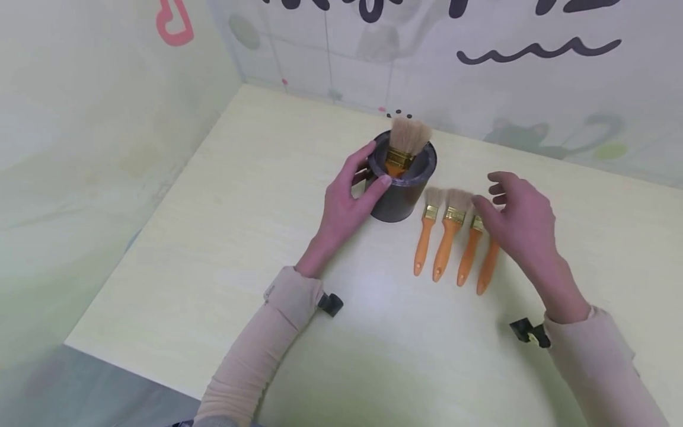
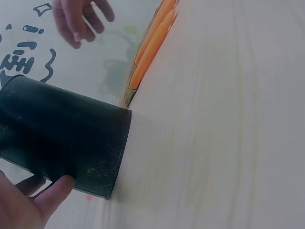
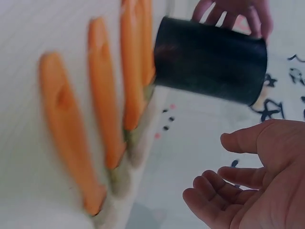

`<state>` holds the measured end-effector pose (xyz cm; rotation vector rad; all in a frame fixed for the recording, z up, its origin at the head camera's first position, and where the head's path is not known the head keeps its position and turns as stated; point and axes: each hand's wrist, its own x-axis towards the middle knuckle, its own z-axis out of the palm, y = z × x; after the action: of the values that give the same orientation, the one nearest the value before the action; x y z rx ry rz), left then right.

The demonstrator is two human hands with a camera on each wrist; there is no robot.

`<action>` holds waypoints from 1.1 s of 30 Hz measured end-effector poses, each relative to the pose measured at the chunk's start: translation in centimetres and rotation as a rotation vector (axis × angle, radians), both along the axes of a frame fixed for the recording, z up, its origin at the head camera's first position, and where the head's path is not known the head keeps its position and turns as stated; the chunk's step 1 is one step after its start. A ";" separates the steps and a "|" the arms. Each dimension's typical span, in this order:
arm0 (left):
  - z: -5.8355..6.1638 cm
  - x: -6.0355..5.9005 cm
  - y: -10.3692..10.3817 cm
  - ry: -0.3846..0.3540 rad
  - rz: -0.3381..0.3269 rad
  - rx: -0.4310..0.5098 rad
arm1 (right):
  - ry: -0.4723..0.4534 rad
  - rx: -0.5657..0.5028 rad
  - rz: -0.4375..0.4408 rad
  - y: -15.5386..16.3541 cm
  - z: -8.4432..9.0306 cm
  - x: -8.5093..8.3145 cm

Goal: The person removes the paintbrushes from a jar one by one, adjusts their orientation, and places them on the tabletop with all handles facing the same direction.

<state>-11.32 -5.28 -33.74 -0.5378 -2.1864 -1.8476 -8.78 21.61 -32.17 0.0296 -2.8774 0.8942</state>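
Observation:
My left hand (image 1: 345,201) holds a dark round can (image 1: 393,204) by its left side, fingers at the far rim and thumb on the near rim. Bristles up, a wide paintbrush (image 1: 408,139) stands in the can, its orange handle mostly hidden inside. To the right lies a row of several paintbrushes (image 1: 445,252) with orange handles, brass ferrules and pale bristles. Over the rightmost brushes hovers my right hand (image 1: 525,222), covering part of them. In the right wrist view its fingers (image 3: 209,198) are loosely bent, with nothing between them and the thumb.
A pale table (image 1: 224,237) carries everything. Behind it rises a wall (image 1: 427,65) with dark lettering and drawings; another wall (image 1: 96,148) borders the left side. The table's front left edge shows at lower left. Small black cameras (image 1: 332,305) sit at both wrists.

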 end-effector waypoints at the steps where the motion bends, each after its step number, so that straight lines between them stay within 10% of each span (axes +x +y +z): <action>1: 0.0 0.0 0.0 0.003 0.000 -0.001 | 0.021 -0.008 0.019 -0.4 0.3 0.2; 14: 0.1 -0.3 -0.2 -0.026 0.017 -0.009 | 0.263 -0.058 0.248 -5.2 2.5 -0.9; 33: -0.4 -0.7 -0.1 -0.012 0.015 -0.017 | 0.287 0.038 0.158 -9.7 4.2 -6.1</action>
<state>-12.04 -5.34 -34.14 -0.5133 -2.2097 -1.8304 -14.92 11.93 -27.92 0.3628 -2.6502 0.7867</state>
